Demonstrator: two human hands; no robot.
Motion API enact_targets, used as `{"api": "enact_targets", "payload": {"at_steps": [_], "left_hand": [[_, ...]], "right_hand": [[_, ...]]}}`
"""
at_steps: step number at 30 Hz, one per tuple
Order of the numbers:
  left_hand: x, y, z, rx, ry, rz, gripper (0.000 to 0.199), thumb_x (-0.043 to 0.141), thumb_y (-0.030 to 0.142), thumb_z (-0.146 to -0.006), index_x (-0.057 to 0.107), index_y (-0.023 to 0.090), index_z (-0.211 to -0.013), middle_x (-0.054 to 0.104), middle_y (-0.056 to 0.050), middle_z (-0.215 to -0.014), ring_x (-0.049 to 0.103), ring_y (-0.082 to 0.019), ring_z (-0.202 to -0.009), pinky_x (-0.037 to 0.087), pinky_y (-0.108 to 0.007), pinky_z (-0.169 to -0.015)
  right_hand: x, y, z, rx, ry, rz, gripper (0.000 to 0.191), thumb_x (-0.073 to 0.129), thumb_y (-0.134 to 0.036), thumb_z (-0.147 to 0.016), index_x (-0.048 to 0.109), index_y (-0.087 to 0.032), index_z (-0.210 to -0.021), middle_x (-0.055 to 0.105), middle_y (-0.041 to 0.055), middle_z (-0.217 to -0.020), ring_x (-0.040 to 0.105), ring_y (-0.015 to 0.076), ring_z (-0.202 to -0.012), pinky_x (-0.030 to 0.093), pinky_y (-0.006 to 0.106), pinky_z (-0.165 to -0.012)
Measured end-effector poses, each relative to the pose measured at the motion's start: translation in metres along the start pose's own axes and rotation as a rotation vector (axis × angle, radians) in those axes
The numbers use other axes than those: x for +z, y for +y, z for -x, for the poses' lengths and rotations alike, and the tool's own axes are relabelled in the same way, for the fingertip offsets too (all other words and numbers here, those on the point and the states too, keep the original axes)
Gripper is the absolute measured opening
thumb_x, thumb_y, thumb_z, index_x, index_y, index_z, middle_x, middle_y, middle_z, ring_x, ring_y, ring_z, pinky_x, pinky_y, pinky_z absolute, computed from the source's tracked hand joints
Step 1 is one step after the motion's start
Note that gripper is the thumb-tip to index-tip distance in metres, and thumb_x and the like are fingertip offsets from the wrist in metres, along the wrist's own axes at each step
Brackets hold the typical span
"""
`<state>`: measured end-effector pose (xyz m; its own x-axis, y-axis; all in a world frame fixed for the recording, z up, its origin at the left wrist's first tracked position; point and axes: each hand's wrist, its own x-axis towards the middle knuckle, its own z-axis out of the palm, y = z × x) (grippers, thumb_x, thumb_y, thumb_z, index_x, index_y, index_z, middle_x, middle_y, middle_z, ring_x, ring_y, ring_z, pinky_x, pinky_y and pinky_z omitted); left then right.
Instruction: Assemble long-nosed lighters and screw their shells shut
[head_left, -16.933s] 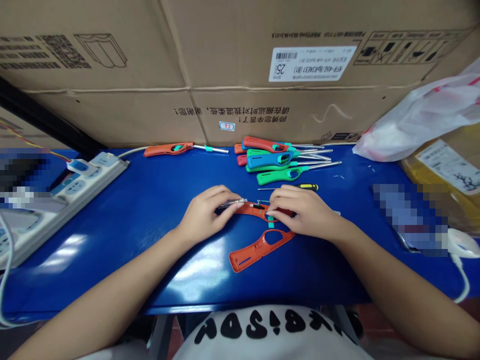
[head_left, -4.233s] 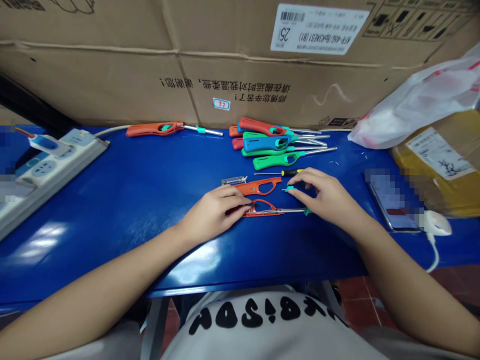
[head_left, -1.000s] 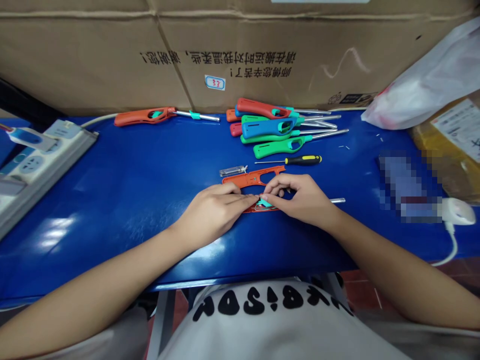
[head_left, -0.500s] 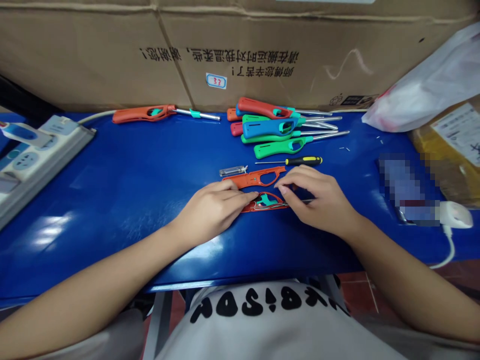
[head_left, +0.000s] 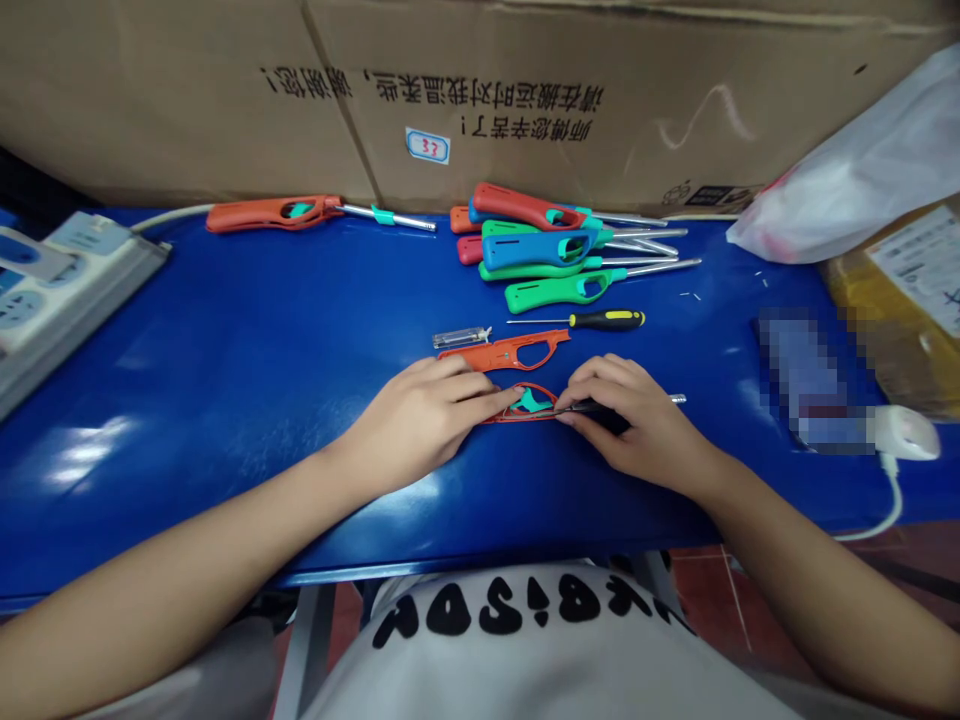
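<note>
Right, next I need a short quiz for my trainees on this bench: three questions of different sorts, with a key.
1. True or false: the screwdriver lies between the lighter pile and the upper orange shell half.
2. What is the left hand touching? A) power strip B) lower orange shell half C) plastic bag
3. Fill in the colour: the small piece inside that lower half is ____.

Key: 1 true; 2 B; 3 teal

blue tabletop (head_left: 225, 330), printed cardboard behind (head_left: 525, 60), reddish tiled floor (head_left: 701, 585), glossy reflections
</note>
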<state>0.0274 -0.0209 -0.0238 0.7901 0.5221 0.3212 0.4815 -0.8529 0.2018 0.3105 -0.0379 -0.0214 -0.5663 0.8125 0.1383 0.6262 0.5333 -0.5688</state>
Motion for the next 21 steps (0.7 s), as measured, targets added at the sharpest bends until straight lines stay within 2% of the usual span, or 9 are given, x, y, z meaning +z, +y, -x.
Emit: {"api": "enact_targets", "payload": {"at_steps": [7, 11, 15, 18, 21], "left_hand": [[0.000, 0.000, 0.000, 0.017, -0.008, -0.018, 0.032, 0.051, 0.015, -0.102, 0.067, 0.018, -0.129, 0.076, -0.007, -0.109, 0.064, -0.022, -0.094, 0.050, -0.033, -0.079], [0.000, 0.000, 0.000, 0.018, -0.012, -0.009, 0.030, 0.052, 0.015, -0.102, 0.067, 0.018, -0.128, 0.076, -0.007, -0.110, 0.065, -0.022, -0.096, 0.051, -0.033, -0.080], [0.000, 0.000, -0.001, 0.016, -0.004, -0.005, 0.029, 0.053, 0.015, -0.102, 0.067, 0.017, -0.128, 0.076, -0.006, -0.110, 0.065, -0.022, -0.097, 0.050, -0.033, -0.078], [-0.001, 0.001, -0.001, 0.017, -0.007, -0.007, 0.028, 0.052, 0.016, -0.103, 0.067, 0.018, -0.127, 0.076, -0.005, -0.110, 0.065, -0.022, -0.097, 0.050, -0.033, -0.078], [-0.002, 0.001, -0.001, 0.014, -0.005, 0.004, 0.029, 0.052, 0.014, -0.102, 0.067, 0.017, -0.127, 0.076, -0.006, -0.111, 0.065, -0.022, -0.097, 0.051, -0.034, -0.079]], "right_hand": [[-0.004, -0.003, 0.001, 0.006, -0.053, 0.019, 0.008, 0.058, -0.021, -0.097, 0.065, -0.024, -0.097, 0.066, 0.0038, -0.097, 0.056, 0.0201, -0.090, 0.038, 0.039, -0.082], [-0.005, -0.006, 0.000, -0.026, -0.021, -0.016, 0.005, 0.064, -0.023, -0.094, 0.068, -0.025, -0.092, 0.068, 0.0022, -0.093, 0.058, 0.0191, -0.086, 0.037, 0.038, -0.079], [-0.002, -0.010, -0.005, 0.031, 0.045, -0.013, 0.012, 0.063, -0.024, -0.095, 0.066, -0.023, -0.083, 0.068, 0.0011, -0.083, 0.058, 0.0174, -0.080, 0.038, 0.036, -0.075], [0.002, -0.010, -0.009, 0.067, 0.068, -0.003, 0.004, 0.065, -0.020, -0.091, 0.065, -0.023, -0.088, 0.064, -0.0002, -0.079, 0.058, 0.0168, -0.077, 0.040, 0.034, -0.075], [0.005, -0.008, -0.010, 0.046, 0.058, -0.017, 0.009, 0.065, -0.018, -0.091, 0.068, -0.023, -0.098, 0.063, -0.0005, -0.081, 0.059, 0.0162, -0.078, 0.042, 0.033, -0.076]]}}
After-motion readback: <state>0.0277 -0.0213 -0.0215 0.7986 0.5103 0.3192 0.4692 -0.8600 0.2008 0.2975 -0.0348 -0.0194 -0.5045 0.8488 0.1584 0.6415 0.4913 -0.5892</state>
